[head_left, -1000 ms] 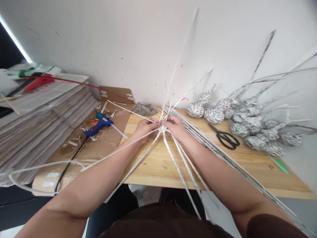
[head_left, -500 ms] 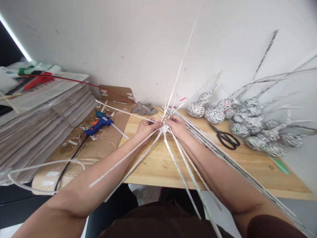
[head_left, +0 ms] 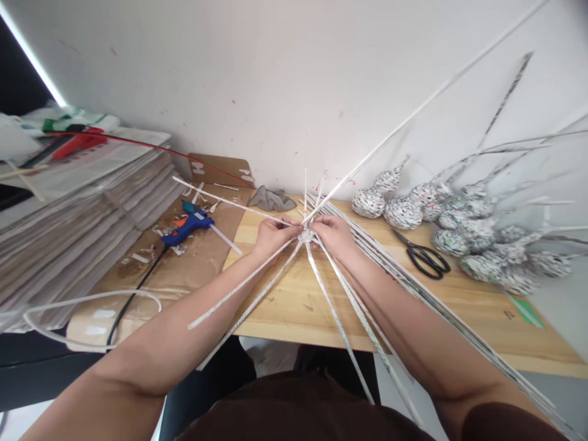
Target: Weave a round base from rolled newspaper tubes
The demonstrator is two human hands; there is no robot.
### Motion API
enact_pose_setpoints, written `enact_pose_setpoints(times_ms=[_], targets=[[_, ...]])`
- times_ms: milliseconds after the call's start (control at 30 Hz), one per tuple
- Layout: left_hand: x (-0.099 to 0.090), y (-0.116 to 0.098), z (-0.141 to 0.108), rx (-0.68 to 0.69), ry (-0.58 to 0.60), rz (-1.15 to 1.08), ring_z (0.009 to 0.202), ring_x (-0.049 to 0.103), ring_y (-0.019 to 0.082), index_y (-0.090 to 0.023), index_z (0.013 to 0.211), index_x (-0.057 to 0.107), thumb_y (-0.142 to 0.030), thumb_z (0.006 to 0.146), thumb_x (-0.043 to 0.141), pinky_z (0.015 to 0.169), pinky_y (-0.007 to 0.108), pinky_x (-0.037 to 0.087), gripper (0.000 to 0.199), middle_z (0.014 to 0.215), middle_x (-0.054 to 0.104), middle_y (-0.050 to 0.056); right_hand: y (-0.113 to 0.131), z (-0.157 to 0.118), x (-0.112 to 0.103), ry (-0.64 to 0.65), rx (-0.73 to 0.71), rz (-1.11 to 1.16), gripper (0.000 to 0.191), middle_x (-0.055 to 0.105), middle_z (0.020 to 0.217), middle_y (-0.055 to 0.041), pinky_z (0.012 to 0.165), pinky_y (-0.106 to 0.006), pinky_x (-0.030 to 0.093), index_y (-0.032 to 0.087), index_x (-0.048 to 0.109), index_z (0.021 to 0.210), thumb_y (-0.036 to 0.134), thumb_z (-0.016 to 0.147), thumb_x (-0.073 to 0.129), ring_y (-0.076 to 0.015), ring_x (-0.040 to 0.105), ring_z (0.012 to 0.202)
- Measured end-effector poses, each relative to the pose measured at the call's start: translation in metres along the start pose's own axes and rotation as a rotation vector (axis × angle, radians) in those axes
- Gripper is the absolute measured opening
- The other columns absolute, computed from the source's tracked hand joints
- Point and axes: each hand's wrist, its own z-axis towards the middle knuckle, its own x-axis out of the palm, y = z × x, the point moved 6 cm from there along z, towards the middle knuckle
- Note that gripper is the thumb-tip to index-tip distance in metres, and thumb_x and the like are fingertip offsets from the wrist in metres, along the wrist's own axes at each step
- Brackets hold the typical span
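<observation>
Between my hands sits a small round woven paper piece (head_left: 307, 235), with several rolled-paper strips fanning out from it on all sides. My left hand (head_left: 277, 236) pinches its left edge, thumb on top. From the other side my right hand (head_left: 333, 235) grips the piece, fingers closed near the base of the strips. One long paper strip (head_left: 395, 131) rises from the centre toward the upper right. Other strips, such as a paper strip (head_left: 337, 321), hang toward my body. The fingertips partly cover the weave.
To the right lie black scissors (head_left: 426, 260), woven paper gourds (head_left: 403, 212) and a bundle of paper rods (head_left: 413, 285). At left are a blue glue gun (head_left: 189, 226) on cardboard, a stack of newspapers (head_left: 105, 214) and a grey cloth (head_left: 272, 199) behind my hands.
The long strip has swung from nearly upright over to the right. Both hands stay closed at the woven piece, and the view has shifted slightly.
</observation>
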Motion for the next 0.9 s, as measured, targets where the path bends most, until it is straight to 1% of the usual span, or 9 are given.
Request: enact_pose_setpoints(times_ms=[100,200,300,433,533,633,700,767,900], targets=[[-0.001,-0.002,0.000,0.039,0.021,0.081,0.052,0.056,0.012,-0.013,0.068,0.068,-0.026,0.053,0.084,0.053,0.024,0.043,0.025,0.059,0.066,0.002,0.000,0.000,0.001,0.001,-0.010,0.000,0.022,0.067,0.058,-0.0009,0.042,-0.024,0.048,0.018,0.069,0.070,0.039,0.068,0.071,-0.0149,0.060,0.051],[0.001,-0.003,-0.002,0.025,0.052,0.104,0.055,0.058,0.013,-0.012,0.070,0.069,-0.027,0.053,0.085,0.055,0.024,0.044,0.028,0.062,0.067,0.003,0.001,0.000,-0.001,-0.023,-0.024,0.004,0.022,0.065,0.057,-0.0005,0.041,-0.024,0.047,0.018,0.068,0.068,0.039,0.069,0.069,-0.0151,0.059,0.049],[0.004,-0.002,-0.003,-0.032,0.096,-0.018,0.059,0.061,0.014,-0.011,0.072,0.069,-0.029,0.049,0.088,0.061,0.026,0.047,0.034,0.066,0.069,0.004,0.006,0.000,0.000,0.003,-0.074,0.027,0.018,0.063,0.055,0.0006,0.041,-0.024,0.045,0.018,0.065,0.063,0.034,0.068,0.067,-0.0143,0.057,0.048],[0.010,0.001,-0.005,-0.166,0.164,-0.204,0.062,0.063,0.013,-0.012,0.076,0.068,-0.027,0.044,0.091,0.062,0.024,0.048,0.042,0.069,0.069,0.003,0.006,0.002,-0.001,0.009,-0.041,0.127,0.015,0.059,0.050,0.0020,0.038,-0.024,0.043,0.018,0.061,0.061,0.030,0.063,0.069,-0.0133,0.054,0.044],[0.012,0.003,-0.006,-0.262,0.183,-0.238,0.064,0.063,0.013,-0.011,0.078,0.071,-0.030,0.045,0.092,0.062,0.023,0.048,0.043,0.073,0.069,0.005,0.006,0.003,-0.001,-0.002,-0.022,0.166,0.016,0.061,0.052,0.0018,0.038,-0.024,0.044,0.018,0.059,0.061,0.029,0.060,0.070,-0.0134,0.055,0.045],[0.012,0.005,-0.006,-0.312,0.180,-0.211,0.064,0.062,0.013,-0.009,0.076,0.072,-0.037,0.049,0.090,0.062,0.024,0.049,0.043,0.074,0.070,0.008,0.007,0.002,0.000,0.007,-0.031,0.163,0.017,0.062,0.054,0.0014,0.038,-0.023,0.044,0.018,0.059,0.064,0.030,0.061,0.070,-0.0127,0.056,0.046],[0.012,0.006,-0.005,-0.315,0.214,-0.183,0.062,0.061,0.014,-0.008,0.075,0.073,-0.037,0.051,0.089,0.061,0.025,0.049,0.041,0.073,0.070,0.009,0.009,0.000,0.002,0.029,-0.053,0.152,0.018,0.061,0.054,0.0019,0.039,-0.022,0.044,0.018,0.059,0.065,0.031,0.062,0.071,-0.0122,0.055,0.045],[0.012,0.006,-0.004,-0.287,0.232,-0.156,0.060,0.061,0.014,-0.009,0.073,0.073,-0.034,0.050,0.089,0.060,0.025,0.048,0.038,0.070,0.070,0.008,0.009,-0.001,0.003,0.052,-0.078,0.131,0.018,0.060,0.054,0.0024,0.039,-0.022,0.043,0.019,0.060,0.067,0.033,0.064,0.071,-0.0117,0.054,0.045],[0.007,0.004,0.000,-0.201,0.163,-0.133,0.056,0.059,0.014,-0.011,0.064,0.071,-0.031,0.047,0.089,0.058,0.025,0.046,0.032,0.062,0.067,0.005,0.005,0.000,0.004,0.063,-0.099,0.104,0.021,0.061,0.057,0.0023,0.040,-0.023,0.044,0.020,0.061,0.069,0.037,0.065,0.074,-0.0120,0.054,0.047]])
